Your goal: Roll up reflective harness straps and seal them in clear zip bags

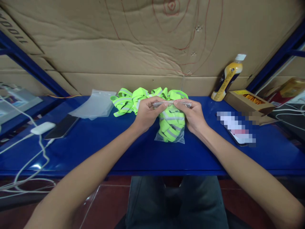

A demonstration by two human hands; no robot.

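Observation:
A clear plastic bag (180, 139) hangs upright between my hands over the blue table. Inside it lies a folded neon-green strap (172, 122) with grey reflective stripes. My left hand (148, 112) pinches the bag's top edge at its left end, thumb against fingers. At the right end of that same edge, my right hand (193, 115) is closed with its thumb near the middle. Behind the bag, several more neon-green reflective straps (124, 101) lie in loose bundles, partly hidden by my hands. Flat clear bags (94, 103) are stacked to their left.
A dark phone (63, 126), a white charger (43, 128) and white cables are on the left. A yellow bottle (228, 78), a small open carton (250, 101) and a phone with a blurred screen (234, 128) sit on the right. Behind stands a cardboard wall (143, 47).

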